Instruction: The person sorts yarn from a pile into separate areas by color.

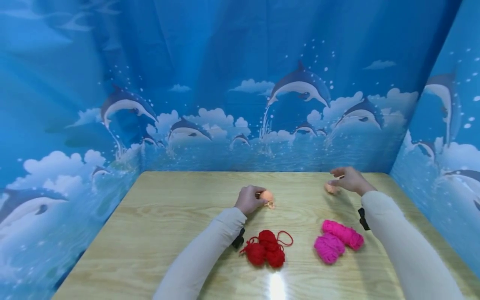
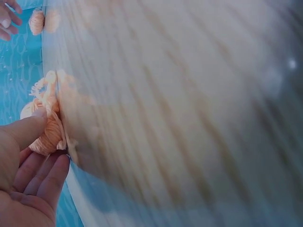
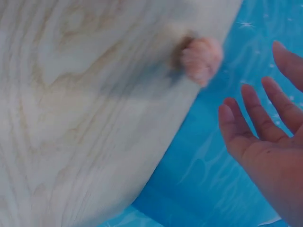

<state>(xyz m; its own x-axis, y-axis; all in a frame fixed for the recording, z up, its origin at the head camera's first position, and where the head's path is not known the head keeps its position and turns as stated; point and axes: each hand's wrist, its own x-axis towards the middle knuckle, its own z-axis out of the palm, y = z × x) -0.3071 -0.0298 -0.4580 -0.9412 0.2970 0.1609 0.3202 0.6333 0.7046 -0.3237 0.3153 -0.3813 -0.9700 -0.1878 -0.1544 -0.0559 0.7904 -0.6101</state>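
Near the middle of the table's far half, my left hand [image 1: 250, 200] holds a peach ball of yarn [image 1: 266, 196] with a loose strand trailing beside it. The left wrist view shows the thumb lying against this yarn ball [image 2: 45, 127] and the other fingers around its lower side. Farther right, my right hand [image 1: 348, 180] hovers by a second peach yarn ball [image 1: 331, 188] on the table. In the right wrist view that yarn ball [image 3: 202, 60] sits apart from the spread fingers [image 3: 258, 111], and nothing is between them.
Red yarn balls [image 1: 267, 248] lie together at the front middle, one strand looping rightward. To their right, a magenta yarn ball [image 1: 329, 248] touches a hot-pink yarn skein [image 1: 343, 234]. A blue dolphin-print curtain [image 1: 225, 83] borders the wooden table [image 1: 150, 233].
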